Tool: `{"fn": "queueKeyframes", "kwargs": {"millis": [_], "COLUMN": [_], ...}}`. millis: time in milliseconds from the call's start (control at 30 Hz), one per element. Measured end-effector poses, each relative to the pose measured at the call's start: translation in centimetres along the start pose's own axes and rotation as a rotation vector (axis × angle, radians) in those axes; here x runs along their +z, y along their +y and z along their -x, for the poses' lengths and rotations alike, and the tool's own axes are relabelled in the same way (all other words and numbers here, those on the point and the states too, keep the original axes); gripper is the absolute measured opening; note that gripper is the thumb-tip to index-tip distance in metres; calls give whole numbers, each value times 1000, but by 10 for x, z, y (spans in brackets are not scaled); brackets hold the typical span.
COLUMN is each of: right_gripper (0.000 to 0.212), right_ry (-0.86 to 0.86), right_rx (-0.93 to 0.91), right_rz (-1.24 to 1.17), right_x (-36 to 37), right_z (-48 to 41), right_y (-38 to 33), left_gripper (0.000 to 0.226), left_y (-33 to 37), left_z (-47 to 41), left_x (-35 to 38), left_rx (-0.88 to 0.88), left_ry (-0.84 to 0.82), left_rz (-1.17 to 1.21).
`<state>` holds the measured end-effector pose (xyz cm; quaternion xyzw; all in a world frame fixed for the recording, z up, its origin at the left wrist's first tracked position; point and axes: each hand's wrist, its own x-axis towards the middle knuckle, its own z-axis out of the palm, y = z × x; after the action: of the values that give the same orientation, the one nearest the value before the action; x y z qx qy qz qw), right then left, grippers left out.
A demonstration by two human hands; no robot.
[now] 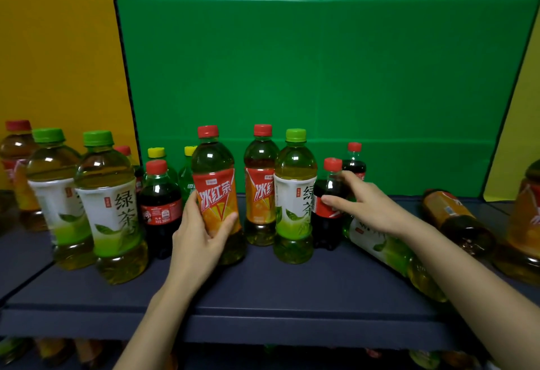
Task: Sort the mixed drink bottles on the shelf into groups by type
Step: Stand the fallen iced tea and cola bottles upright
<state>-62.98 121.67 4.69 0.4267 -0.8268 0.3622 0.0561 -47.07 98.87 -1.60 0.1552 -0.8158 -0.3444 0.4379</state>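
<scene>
My left hand point(201, 238) grips an upright iced-tea bottle point(214, 182) with a red cap and a red-orange label, at the middle of the dark shelf point(263, 290). My right hand point(365, 206) wraps around a small cola bottle point(328, 212) with a red cap, just right of an upright green-tea bottle point(295, 194). A second iced-tea bottle point(261, 182) stands between them. Two green-tea bottles point(112, 206) stand at the left, with a cola bottle point(159, 206) beside them. Under my right forearm a green-tea bottle point(391, 250) lies on its side.
An iced-tea bottle point(455, 217) lies on its side at the right, and another point(523, 223) stands at the frame edge. Yellow-capped green soda bottles point(187, 174) and a cola bottle point(355, 162) stand at the back. A green panel point(321, 77) backs the shelf. More bottles show on the shelf below.
</scene>
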Motion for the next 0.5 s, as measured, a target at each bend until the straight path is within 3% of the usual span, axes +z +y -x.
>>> {"fn": "queueKeyframes", "kwargs": {"millis": [267, 500], "right_gripper": [58, 57], "right_ry": [-62, -84], "right_rx": [76, 145], "right_rz": [-51, 54], "right_x": [5, -12], "right_z": [2, 10], "right_y": [-5, -10], "left_gripper": [69, 66], "left_y": [-7, -8], "left_z": [-2, 6], "left_x": [-4, -12], "left_rx": [9, 106], "left_ry": [-107, -76], "left_rz": [-9, -111]}}
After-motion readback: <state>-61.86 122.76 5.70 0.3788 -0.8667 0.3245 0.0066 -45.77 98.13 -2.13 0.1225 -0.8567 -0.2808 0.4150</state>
